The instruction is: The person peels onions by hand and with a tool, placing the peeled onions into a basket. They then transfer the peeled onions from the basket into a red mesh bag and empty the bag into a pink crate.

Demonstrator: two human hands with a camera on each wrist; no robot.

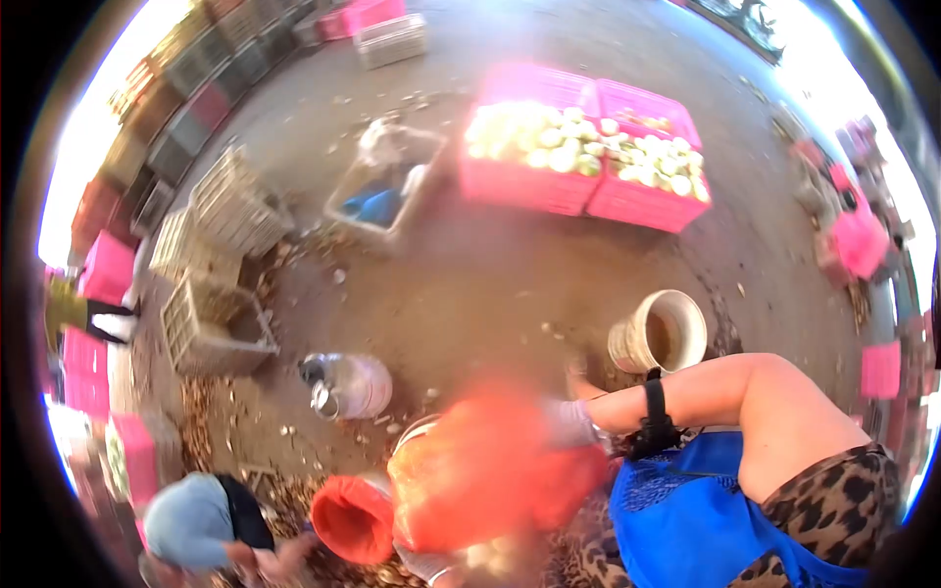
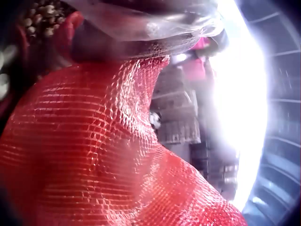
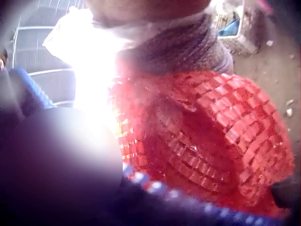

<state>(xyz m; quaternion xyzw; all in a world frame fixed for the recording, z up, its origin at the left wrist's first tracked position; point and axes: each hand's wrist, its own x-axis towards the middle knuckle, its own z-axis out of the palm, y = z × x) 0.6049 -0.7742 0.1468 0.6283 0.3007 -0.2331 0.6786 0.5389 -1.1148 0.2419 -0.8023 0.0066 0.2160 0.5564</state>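
A red mesh bag spreads over my lap side, blurred in the head view. My right hand, in a grey knitted glove, meets its upper right edge. In the right wrist view the glove's cuff disappears into the mesh, which hides the fingers. At the bottom, my left hand is by the bag's lower edge. The left wrist view shows its dark glove under clear plastic, with red mesh covering the fingers. I cannot tell how either hand's fingers lie. Pale bulbs show beneath the bag.
A red round-mouthed container stands left of the bag. Beyond are a clear jug, a white bucket, pink crates of pale onions, and off-white crates. Another person bends at lower left. Dry skins litter the floor.
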